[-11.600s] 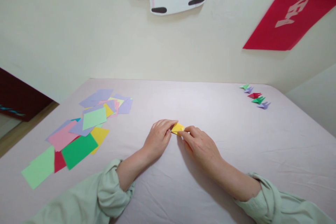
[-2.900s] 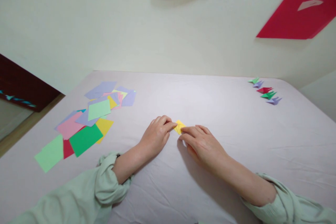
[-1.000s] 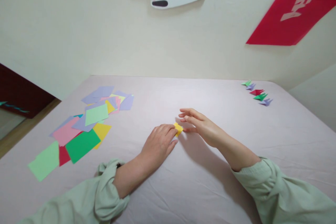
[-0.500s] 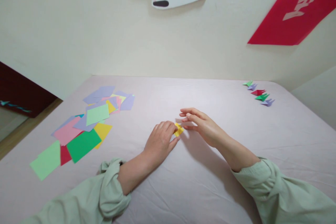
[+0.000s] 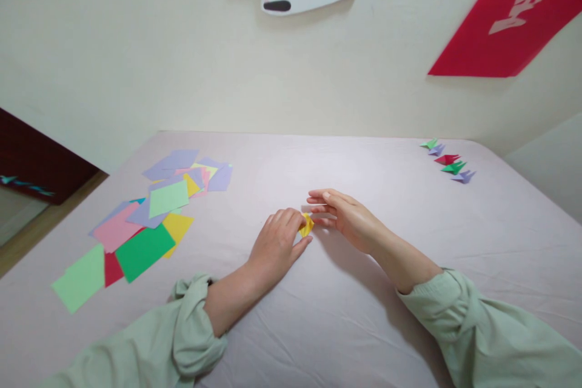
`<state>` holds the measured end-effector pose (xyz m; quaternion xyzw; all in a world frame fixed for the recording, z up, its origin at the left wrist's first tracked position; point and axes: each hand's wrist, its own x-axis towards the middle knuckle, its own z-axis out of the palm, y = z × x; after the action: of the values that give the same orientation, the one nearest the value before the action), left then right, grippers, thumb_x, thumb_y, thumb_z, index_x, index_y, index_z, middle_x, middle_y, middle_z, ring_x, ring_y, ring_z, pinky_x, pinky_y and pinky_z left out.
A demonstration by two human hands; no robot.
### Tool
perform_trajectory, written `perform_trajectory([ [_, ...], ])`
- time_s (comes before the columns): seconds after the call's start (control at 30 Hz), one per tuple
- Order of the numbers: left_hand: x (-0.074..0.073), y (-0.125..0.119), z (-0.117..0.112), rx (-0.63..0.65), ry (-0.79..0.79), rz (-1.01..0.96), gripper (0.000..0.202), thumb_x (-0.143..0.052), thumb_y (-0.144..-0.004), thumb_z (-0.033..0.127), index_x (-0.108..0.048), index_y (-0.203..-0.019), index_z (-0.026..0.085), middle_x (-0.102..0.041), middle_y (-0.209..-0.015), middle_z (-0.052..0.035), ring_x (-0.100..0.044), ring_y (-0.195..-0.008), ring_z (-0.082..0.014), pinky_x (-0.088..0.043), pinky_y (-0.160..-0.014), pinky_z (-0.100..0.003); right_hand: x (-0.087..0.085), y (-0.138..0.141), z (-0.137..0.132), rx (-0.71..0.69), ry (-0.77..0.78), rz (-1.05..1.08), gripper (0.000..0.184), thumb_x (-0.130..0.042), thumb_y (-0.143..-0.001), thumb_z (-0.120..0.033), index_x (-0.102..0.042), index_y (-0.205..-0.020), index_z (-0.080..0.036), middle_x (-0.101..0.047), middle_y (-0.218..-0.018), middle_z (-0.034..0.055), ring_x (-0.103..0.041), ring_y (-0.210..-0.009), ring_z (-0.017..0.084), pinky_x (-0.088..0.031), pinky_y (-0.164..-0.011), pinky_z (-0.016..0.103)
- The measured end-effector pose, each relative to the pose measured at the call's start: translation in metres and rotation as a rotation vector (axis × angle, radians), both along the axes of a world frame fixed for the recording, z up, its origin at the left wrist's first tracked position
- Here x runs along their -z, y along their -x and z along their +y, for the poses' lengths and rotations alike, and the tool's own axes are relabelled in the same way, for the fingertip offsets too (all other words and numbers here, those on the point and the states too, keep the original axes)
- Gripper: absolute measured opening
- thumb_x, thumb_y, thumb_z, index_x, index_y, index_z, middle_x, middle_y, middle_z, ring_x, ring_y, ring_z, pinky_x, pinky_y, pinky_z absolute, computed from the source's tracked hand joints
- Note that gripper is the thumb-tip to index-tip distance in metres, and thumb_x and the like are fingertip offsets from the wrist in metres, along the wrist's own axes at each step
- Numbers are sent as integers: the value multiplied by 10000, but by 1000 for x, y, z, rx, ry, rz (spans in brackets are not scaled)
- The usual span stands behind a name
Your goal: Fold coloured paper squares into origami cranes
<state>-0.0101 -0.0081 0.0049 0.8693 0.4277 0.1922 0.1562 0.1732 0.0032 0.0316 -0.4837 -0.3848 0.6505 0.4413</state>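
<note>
A small folded piece of yellow paper (image 5: 307, 225) is on the table in front of me, partly hidden by fingers. My left hand (image 5: 279, 241) rests low beside it, its fingers curled over the paper's left side and holding it. Just to the right, my right hand (image 5: 349, 218) has its fingers stretched toward the paper, a little apart, with nothing held in them. Its fingertips come close to the yellow paper's right edge; whether they touch it I cannot tell.
Loose coloured paper sheets (image 5: 145, 251) lie spread over the left side of the cloth-covered table (image 5: 282, 163). Several small folded paper figures (image 5: 452, 167) stand in a row at the far right. Behind the table rises a pale wall (image 5: 291, 79) with a red banner (image 5: 495, 24).
My right hand has moved slightly left, closer to the yellow paper. The yellow paper's visible part has turned and looks narrower. My left hand stays in nearly the same place.
</note>
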Motion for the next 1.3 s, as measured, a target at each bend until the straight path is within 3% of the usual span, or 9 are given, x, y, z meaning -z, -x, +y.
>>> perform_trajectory([
  [0.23, 0, 1, 8, -83, 95, -249, 63, -497, -875, 161, -553, -870, 191, -594, -886, -27, -552, -843, -178, -441, -780, -317, 2, 3, -2, -36, -61, 44, 295, -555, -877, -398, -646, -1070, -194, -639, -1208, 128, -640, -1034, 211, -532, -908, 406],
  [0.4, -2, 4, 18, -275, 452, -678, 128, -518, -883, 287, -557, -829, 178, -608, -785, 6, -582, -715, -133, -457, -660, -248, 9, 1, 2, 16, -268, -331, 259, -607, -826, -294, -633, -1065, -199, -651, -1176, 81, -626, -1033, 180, -498, -933, 378],
  [0.5, -5, 1, 18, -332, 644, -831, 182, -567, -852, 342, -560, -843, 160, -614, -765, 7, -585, -640, -114, -455, -601, -227, 13, 3, 3, -34, -290, -388, 274, -604, -819, -278, -597, -1079, -190, -672, -1068, 71, -649, -906, 161, -532, -803, 334],
  [0.67, -7, -3, 15, -337, 733, -870, 202, -612, -812, 348, -547, -828, 158, -614, -721, 15, -582, -585, -96, -445, -564, -206, 15, 8, 0, -122, -233, -275, 244, -575, -829, -294, -556, -1043, -178, -616, -700, -27, -600, -623, 118, -490, -605, 258],
  [0.83, -4, -4, 12, -278, 763, -820, 184, -584, -829, 328, -503, -916, 187, -573, -693, 50, -543, -508, -84, -397, -478, -191, 14, 8, -2, -147, -298, -328, 215, -567, -817, -275, -564, -1008, -175, -593, -703, -33, -556, -596, 108, -438, -571, 237],
  [0.93, -5, -5, 7, -178, 702, -731, 141, -527, -873, 283, -479, -980, 206, -568, -694, 55, -574, -565, -103, -431, -529, -210, 16, 4, -1, -132, -359, -454, 194, -524, -842, -263, -573, -1007, -174, -589, -720, -26, -541, -609, 115, -422, -571, 238],
  [1.07, -7, -4, 1, -40, 432, -413, 117, -479, -899, 196, -538, -998, 216, -624, -793, 10, -608, -730, -148, -477, -693, -278, 21, -2, 0, -122, -515, -779, 204, -474, -879, -191, -584, -1051, -198, -636, -801, -1, -575, -697, 139, -429, -649, 258],
  [1.17, -7, -3, 0, 34, 211, -209, 154, -461, -914, 168, -596, -978, 205, -640, -956, -46, -604, -895, -191, -489, -800, -332, 26, -4, 4, -122, -637, -1029, 212, -460, -907, -158, -598, -1061, -204, -652, -887, 30, -592, -793, 164, -434, -724, 282],
  [1.3, -3, -2, 1, 166, 38, -93, 287, -465, -923, 147, -581, -1182, 193, -604, -1249, -91, -531, -1182, -226, -440, -1016, -406, 30, -3, 10, -141, -711, -1254, 195, -465, -912, -129, -627, -1005, -187, -635, -932, 65, -577, -860, 195, -431, -769, 307],
])
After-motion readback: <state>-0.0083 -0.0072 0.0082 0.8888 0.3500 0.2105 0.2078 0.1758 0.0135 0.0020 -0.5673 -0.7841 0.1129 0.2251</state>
